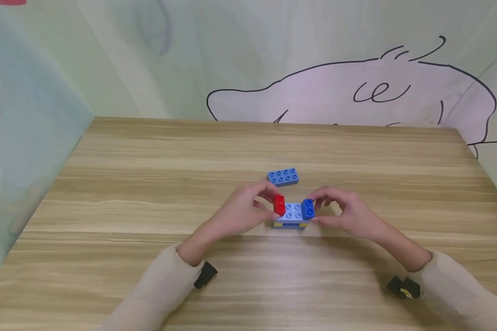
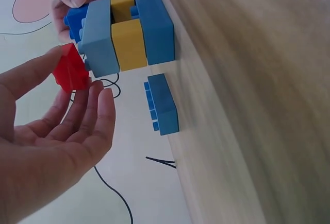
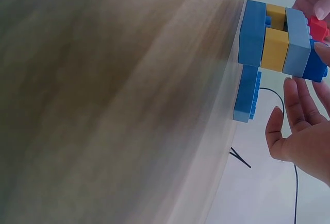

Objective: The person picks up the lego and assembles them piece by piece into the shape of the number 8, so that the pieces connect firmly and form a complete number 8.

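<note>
A small brick stack stands on the table: a blue brick (image 2: 159, 28) at the bottom, two yellow bricks (image 2: 130, 45) at its ends and a light blue brick (image 1: 293, 211) across them. My left hand (image 1: 244, 211) pinches a red brick (image 1: 279, 205) between thumb and fingers at the top's left end. The red brick looks tilted against the light blue studs in the left wrist view. At the right end a dark blue brick (image 1: 308, 209) sits on the studs, and my right hand (image 1: 349, 214) holds it by its sides with thumb and fingers.
Just behind the stack lies a loose blue brick (image 1: 283, 177), studs up. The wooden table (image 1: 149, 184) ends at a wall with a line drawing (image 1: 356, 92). A black device (image 1: 205, 275) sits at the left cuff, another (image 1: 403, 288) at the right.
</note>
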Demonstrator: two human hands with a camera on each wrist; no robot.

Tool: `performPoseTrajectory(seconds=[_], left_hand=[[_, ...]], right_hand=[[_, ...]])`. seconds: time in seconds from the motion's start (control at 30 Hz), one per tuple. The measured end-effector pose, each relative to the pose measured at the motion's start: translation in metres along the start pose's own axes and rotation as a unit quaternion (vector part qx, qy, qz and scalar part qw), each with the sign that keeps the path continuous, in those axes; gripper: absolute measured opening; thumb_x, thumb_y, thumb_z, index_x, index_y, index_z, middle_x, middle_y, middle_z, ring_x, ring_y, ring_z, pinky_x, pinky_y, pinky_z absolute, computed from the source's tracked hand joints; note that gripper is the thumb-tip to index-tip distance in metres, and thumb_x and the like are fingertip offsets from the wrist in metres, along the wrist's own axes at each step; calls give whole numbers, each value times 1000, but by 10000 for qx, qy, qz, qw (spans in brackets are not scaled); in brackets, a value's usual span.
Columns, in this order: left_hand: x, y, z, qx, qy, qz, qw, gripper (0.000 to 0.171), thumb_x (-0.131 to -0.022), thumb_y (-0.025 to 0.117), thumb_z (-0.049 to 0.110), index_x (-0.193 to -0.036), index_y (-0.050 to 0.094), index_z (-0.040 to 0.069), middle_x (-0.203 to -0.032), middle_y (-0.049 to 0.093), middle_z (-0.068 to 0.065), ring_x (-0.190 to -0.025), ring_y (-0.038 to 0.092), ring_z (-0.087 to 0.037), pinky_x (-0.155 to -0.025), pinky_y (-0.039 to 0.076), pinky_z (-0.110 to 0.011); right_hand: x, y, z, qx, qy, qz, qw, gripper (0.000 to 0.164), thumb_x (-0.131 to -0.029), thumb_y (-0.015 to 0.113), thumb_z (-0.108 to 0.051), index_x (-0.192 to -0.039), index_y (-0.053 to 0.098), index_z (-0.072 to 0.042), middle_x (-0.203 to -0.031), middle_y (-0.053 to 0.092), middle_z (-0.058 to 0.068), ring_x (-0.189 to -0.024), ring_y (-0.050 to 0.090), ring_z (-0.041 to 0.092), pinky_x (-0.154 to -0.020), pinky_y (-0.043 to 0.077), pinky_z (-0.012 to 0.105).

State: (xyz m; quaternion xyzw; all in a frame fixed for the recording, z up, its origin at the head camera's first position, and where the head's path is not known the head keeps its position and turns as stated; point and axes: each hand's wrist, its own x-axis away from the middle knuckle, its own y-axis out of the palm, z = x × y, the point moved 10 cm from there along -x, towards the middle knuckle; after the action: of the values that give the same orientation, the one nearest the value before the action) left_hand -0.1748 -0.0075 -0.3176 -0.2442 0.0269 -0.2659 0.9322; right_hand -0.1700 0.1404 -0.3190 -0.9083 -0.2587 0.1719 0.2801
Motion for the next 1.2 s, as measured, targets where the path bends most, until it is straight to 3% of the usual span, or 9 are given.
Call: performPoseTrajectory(seconds=[0.5,1.2], left_hand=[[3,7,5,-252,351,112,9990,35,-77,71,3,-109,56,5,-106,60,-4,-101,56,-17,-81,49,-27],[5,6,4,-256,220,172,9993,32,-81,70,12,-109,59,6,-104,61,-2,-102,56,-18,-82,49,-31]], right_hand=[[0,0,-1,19,35,-19,10000,36,-76,74,-5,-109,60,-8,-99,62,-3,-87,55,14,-75,48,35],[0,0,0,25,34,-22,10000,37,-75,74,-4,-109,60,-8,-98,61,-4,-87,55,13,-76,48,35]])
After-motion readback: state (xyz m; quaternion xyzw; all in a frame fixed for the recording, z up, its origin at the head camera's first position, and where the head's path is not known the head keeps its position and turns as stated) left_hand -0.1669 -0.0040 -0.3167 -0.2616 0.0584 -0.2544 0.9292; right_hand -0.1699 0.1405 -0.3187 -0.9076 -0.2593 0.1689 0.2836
